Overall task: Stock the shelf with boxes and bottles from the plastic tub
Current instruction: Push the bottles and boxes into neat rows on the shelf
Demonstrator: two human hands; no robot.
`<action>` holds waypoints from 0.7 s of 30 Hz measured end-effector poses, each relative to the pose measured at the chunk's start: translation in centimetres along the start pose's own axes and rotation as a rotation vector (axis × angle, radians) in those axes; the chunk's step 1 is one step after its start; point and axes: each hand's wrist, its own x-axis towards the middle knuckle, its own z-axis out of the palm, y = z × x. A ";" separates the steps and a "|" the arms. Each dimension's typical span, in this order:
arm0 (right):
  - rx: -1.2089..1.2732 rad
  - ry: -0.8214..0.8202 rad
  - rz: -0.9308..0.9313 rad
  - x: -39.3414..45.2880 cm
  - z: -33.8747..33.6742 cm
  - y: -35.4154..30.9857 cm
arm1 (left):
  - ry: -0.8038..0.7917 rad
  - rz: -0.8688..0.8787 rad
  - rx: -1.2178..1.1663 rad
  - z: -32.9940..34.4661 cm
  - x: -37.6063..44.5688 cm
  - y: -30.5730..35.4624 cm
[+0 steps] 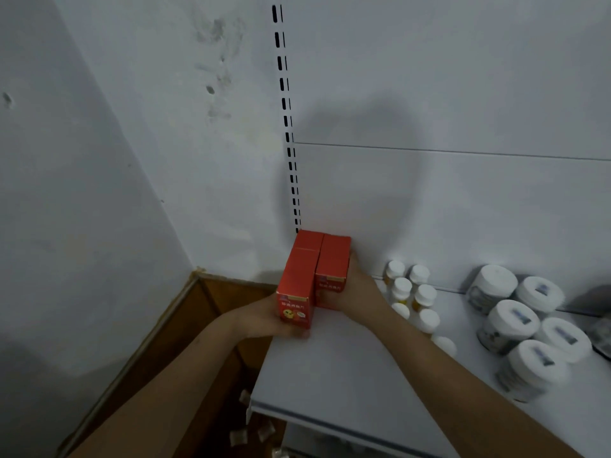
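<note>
Several red boxes [314,269] stand packed together in two rows at the far left end of the white shelf [334,375], against its back panel. My left hand [261,317] grips the front box of the left row from its left side, fingers curled under its front. My right hand [355,287] grips the right row of boxes from the right, fingers partly hidden behind them. The plastic tub is out of view.
Small white-capped bottles [413,294] stand in rows just right of my right wrist. Larger white-lidded jars [519,325] fill the shelf's right side. A slotted upright [286,120] rises behind the boxes. Left of the shelf is a wall corner and brown floor with small packets [251,431].
</note>
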 end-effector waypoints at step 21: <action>-0.353 0.342 -0.089 -5.8 -8.0 -5.3 | 0.884 0.435 0.180 2.9 -6.8 1.2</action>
